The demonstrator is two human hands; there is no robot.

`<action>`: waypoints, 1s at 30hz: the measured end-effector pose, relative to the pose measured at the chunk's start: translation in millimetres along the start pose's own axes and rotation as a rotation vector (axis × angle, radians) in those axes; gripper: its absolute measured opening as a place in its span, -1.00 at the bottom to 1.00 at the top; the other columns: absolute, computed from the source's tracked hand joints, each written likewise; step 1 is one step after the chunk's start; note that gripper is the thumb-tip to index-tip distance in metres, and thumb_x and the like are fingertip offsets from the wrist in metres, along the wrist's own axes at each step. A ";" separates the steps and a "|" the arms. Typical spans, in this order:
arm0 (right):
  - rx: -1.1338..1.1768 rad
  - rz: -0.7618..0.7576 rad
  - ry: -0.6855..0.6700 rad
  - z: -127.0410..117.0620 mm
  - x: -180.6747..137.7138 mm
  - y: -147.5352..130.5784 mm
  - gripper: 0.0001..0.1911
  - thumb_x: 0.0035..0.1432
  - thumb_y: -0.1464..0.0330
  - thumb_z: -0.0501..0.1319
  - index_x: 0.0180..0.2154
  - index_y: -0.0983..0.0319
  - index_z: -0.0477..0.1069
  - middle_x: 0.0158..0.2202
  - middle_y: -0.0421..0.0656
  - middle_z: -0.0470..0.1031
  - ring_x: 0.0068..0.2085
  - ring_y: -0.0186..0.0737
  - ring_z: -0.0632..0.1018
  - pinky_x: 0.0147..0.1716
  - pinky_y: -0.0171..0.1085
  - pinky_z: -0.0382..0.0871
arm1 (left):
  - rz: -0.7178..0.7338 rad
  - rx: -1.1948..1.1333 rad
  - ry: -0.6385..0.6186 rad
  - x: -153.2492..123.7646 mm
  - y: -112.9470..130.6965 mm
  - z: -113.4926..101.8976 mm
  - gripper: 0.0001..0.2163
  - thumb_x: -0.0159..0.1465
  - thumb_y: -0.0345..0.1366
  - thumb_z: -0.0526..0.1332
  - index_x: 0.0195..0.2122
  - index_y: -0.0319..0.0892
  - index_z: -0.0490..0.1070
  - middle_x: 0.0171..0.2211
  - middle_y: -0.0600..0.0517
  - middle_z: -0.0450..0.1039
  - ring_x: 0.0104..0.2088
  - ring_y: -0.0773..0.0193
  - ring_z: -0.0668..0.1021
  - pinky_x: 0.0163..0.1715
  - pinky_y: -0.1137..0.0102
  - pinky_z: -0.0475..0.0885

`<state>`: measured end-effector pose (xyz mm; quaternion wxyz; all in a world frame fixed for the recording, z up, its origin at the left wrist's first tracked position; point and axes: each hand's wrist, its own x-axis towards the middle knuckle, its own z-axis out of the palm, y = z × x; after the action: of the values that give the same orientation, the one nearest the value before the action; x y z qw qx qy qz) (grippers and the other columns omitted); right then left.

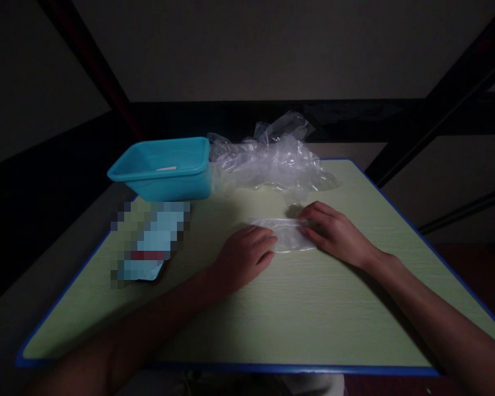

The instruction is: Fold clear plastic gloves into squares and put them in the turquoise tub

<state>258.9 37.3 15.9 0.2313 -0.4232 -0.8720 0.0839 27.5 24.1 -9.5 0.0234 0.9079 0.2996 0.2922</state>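
Observation:
A small flat clear plastic bag [286,234] lies on the pale green table [272,313], between my two hands. My left hand [243,258] rests on the bag's left end, fingers stretched out and close together, pressing flat. My right hand [334,234] lies on the bag's right end, fingers also extended with the tips on the plastic. Neither hand has lifted the bag. Behind it sits a crumpled heap of clear plastic bags [272,159].
A turquoise plastic tub [165,168] stands at the back left with a small white thing inside. A light blue packet [148,247], blurred out, lies in front of it. The table has a blue edge; dark beams and a wall are behind.

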 end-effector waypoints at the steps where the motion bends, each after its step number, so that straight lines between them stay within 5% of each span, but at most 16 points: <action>1: 0.020 -0.051 -0.015 -0.5 -0.1 -0.8 -0.86 0.20 0.40 0.07 -0.22 0.27 0.36 -0.24 -0.02 0.40 -0.18 -0.10 0.44 -0.21 -0.13 0.37 | 0.009 0.000 0.001 -0.2 -0.2 0.1 -0.86 0.19 -0.43 0.19 -0.21 -0.23 0.40 -0.22 -0.06 0.48 -0.21 0.21 0.49 -0.18 0.32 0.42; 6: 0.084 -0.259 -0.117 -1.1 -0.5 -4.6 -0.83 0.21 0.33 0.12 -0.21 0.27 0.38 -0.23 -0.02 0.43 -0.18 -0.13 0.44 -0.22 -0.14 0.39 | 0.006 -0.004 0.000 -0.5 -0.7 0.3 -0.92 0.19 -0.41 0.20 -0.28 -0.22 0.41 -0.23 -0.04 0.48 -0.22 0.22 0.50 -0.19 0.34 0.42; 18: 0.038 -0.426 -0.041 7.9 -0.7 -17.2 -0.77 0.24 0.35 0.09 -0.35 0.30 0.48 -0.31 -0.05 0.43 -0.27 -0.21 0.42 -0.29 -0.22 0.36 | 0.062 0.043 0.024 -2.7 -3.7 -7.1 -0.88 0.20 -0.44 0.15 -0.47 -0.22 0.41 -0.28 -0.05 0.49 -0.29 0.25 0.50 -0.26 0.36 0.42; 22: 0.011 -0.454 -0.101 7.4 -1.3 -24.4 -0.69 0.26 0.32 0.03 -0.26 0.29 0.51 -0.35 -0.06 0.37 -0.29 -0.19 0.37 -0.31 -0.20 0.30 | 0.072 0.033 0.046 -2.9 -4.5 -10.4 -0.86 0.18 -0.47 0.13 -0.50 -0.23 0.41 -0.28 -0.08 0.49 -0.30 0.24 0.50 -0.27 0.35 0.43; 30: 0.006 -0.420 -0.247 8.4 -2.9 -29.1 -0.61 0.28 0.23 -0.02 -0.12 0.31 0.47 -0.38 -0.10 0.29 -0.31 -0.18 0.31 -0.28 -0.17 0.19 | -0.132 -0.102 0.135 -6.2 -14.5 -9.8 -0.86 0.09 -0.53 0.11 -0.47 -0.20 0.40 -0.30 -0.04 0.48 -0.27 0.26 0.53 -0.23 0.35 0.46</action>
<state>236.1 17.2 17.5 0.1366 -0.2182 -0.9623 0.0878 10.5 31.2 -7.7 0.0688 0.8621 0.3443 0.3654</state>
